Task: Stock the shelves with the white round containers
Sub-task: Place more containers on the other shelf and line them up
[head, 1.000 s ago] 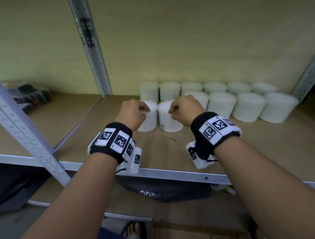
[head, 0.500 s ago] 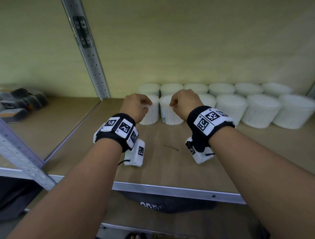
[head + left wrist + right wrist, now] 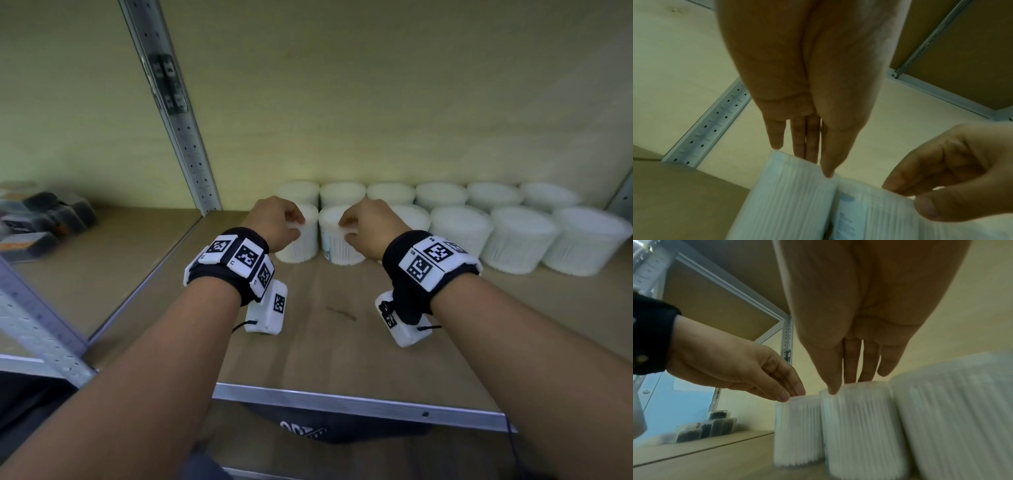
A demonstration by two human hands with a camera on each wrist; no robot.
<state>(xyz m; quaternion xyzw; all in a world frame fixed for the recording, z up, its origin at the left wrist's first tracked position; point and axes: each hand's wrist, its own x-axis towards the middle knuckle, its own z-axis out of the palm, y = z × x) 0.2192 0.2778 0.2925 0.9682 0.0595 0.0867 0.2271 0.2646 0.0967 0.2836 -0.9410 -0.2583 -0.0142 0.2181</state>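
Observation:
Two white round containers stand side by side on the wooden shelf, at the left end of the front row. My left hand pinches the top rim of the left container, thumb in front and fingers over the lid. My right hand pinches the rim of the right container the same way. The left wrist view shows both containers touching. In the right wrist view the right container stands close against its neighbour.
Two rows of several white containers fill the back right of the shelf up to the wall. A perforated metal upright rises at the left. Dark packs lie on the neighbouring shelf. A metal rail edges the front.
Both hands have moved deeper into the shelf with their containers, which now stand in line with the front row. The grips look the same.

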